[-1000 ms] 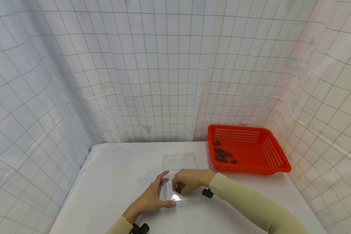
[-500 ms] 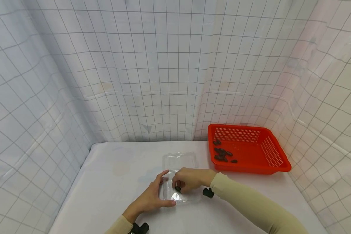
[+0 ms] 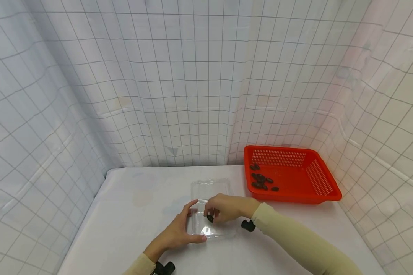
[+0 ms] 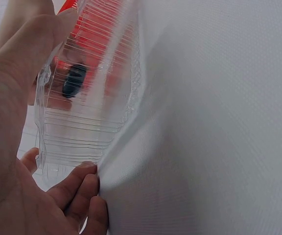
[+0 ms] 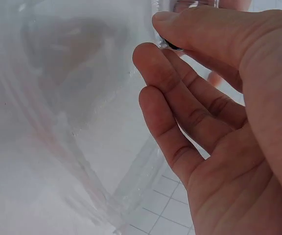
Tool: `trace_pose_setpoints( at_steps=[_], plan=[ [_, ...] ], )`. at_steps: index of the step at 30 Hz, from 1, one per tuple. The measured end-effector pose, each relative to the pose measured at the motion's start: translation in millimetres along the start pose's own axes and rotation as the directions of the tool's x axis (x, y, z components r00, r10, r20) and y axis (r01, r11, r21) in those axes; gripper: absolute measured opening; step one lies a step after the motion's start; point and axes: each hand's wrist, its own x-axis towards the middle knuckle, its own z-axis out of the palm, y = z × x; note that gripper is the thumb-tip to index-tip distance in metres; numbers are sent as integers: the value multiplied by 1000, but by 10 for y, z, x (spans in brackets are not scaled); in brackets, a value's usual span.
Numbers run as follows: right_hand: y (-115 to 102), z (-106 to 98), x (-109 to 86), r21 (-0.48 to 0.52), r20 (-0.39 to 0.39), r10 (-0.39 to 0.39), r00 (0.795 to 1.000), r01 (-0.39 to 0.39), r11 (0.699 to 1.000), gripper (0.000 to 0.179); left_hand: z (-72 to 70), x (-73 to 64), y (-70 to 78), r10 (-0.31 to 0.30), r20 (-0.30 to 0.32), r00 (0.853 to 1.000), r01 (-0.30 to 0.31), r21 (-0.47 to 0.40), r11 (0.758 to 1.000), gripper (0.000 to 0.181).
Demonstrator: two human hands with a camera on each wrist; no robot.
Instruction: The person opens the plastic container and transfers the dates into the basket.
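A clear plastic clamshell box [image 3: 199, 228] lies on the white table with its lid [image 3: 210, 188] folded back, away from me. My left hand [image 3: 175, 231] spans the box's left side and holds it, thumb at the front edge and index finger near the hinge. In the left wrist view its other fingertips touch the box's lower corner. My right hand [image 3: 228, 207] is over the box's base and pinches a dark oval piece [image 3: 210, 218]. Through the ribbed wall the left wrist view shows that dark piece [image 4: 74, 81] as smooth. Most of it hides behind the thumb in the right wrist view.
A red plastic basket [image 3: 313, 198] with slotted walls stands at the back right. Several dark oval pieces [image 3: 260, 179] lie along its left side. White grid-patterned sheets [image 3: 179, 95] enclose the table [image 3: 134, 210] at the back and both sides.
My right hand has shifted slightly away from me and to the right, the dark oval piece moving back with it. My left hand stays in place on the box.
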Motion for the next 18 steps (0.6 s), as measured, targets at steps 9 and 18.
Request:
trace_pose_setpoints(
  at_steps=[9, 18],
  plan=[
    [36, -92, -128, 4, -35, 4, 999, -4, 1000, 31, 5, 0, 14, -15, -11, 1000, 15, 8, 1000, 129],
    [74, -209, -275, -15, -89, -24, 996, 23, 1000, 32, 20, 7, 12, -32, -12, 999, 33, 20, 999, 128]
  ],
)
